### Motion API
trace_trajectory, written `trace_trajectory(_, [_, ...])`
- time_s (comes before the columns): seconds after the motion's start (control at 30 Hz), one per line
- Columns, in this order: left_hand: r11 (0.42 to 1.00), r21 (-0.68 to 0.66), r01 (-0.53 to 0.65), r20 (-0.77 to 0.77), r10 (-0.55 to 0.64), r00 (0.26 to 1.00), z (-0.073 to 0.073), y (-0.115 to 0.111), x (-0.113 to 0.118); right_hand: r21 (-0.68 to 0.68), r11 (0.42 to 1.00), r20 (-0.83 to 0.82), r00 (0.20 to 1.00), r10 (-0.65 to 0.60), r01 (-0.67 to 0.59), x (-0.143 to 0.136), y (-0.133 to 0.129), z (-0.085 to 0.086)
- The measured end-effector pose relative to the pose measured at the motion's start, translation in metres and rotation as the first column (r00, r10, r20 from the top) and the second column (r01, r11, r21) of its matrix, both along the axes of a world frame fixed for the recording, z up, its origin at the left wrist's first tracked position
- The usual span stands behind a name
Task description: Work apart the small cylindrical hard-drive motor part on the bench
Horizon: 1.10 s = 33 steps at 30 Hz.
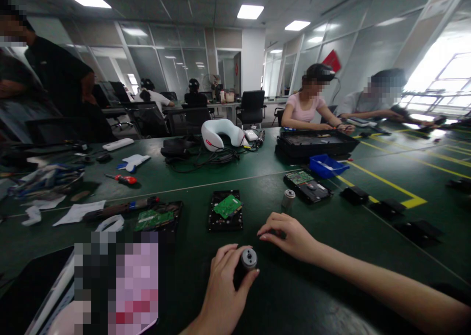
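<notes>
In the head view, the left hand (226,286) grips a metal cylinder (249,260) with a holed top, upright over the near middle of the green table (184,286); whether its base touches down is hidden. Just right and farther off, the right hand (289,234) is loosely curled, with nothing visible between its fingers. Beyond it stands a second metal cylinder (289,197); far left of that lies a hard drive (225,224) bearing a tilted circuit board (228,206). The step seems to be steadying the gripped cylinder; moving it would call for a firm, level hold.
</notes>
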<state>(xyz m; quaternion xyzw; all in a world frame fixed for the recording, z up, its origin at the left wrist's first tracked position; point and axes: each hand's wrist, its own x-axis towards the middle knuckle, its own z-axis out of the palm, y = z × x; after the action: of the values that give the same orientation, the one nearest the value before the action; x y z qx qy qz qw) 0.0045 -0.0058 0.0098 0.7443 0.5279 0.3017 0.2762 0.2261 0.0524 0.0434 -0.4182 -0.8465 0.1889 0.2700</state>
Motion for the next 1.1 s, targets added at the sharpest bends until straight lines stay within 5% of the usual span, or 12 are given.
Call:
trace_trajectory(0.27, [1.000, -0.006, -0.004, 0.004, 0.004, 1.000, 0.000, 0.000, 0.000, -0.005, 0.989, -0.075, 0.986, 0.148, -0.149, -0.017, 0.008, 0.046])
trace_trajectory(0.5, [1.000, 0.028, 0.001, -0.004, -0.001, 1.000, -0.003, 0.002, 0.000, 0.051, 0.986, 0.009, 0.987, 0.160, -0.160, -0.013, -0.008, 0.043])
trace_trajectory(0.8, [0.999, 0.034, -0.003, 0.004, 0.003, 1.000, 0.000, -0.001, 0.000, 0.075, 0.988, 0.151, 0.981, 0.123, -0.136, 0.011, -0.020, 0.058])
trace_trajectory(1.1, [0.999, 0.028, -0.017, 0.003, 0.017, 1.000, 0.002, -0.001, 0.002, 0.073, 0.989, 0.160, 0.981, 0.114, -0.126, 0.003, -0.023, 0.041])
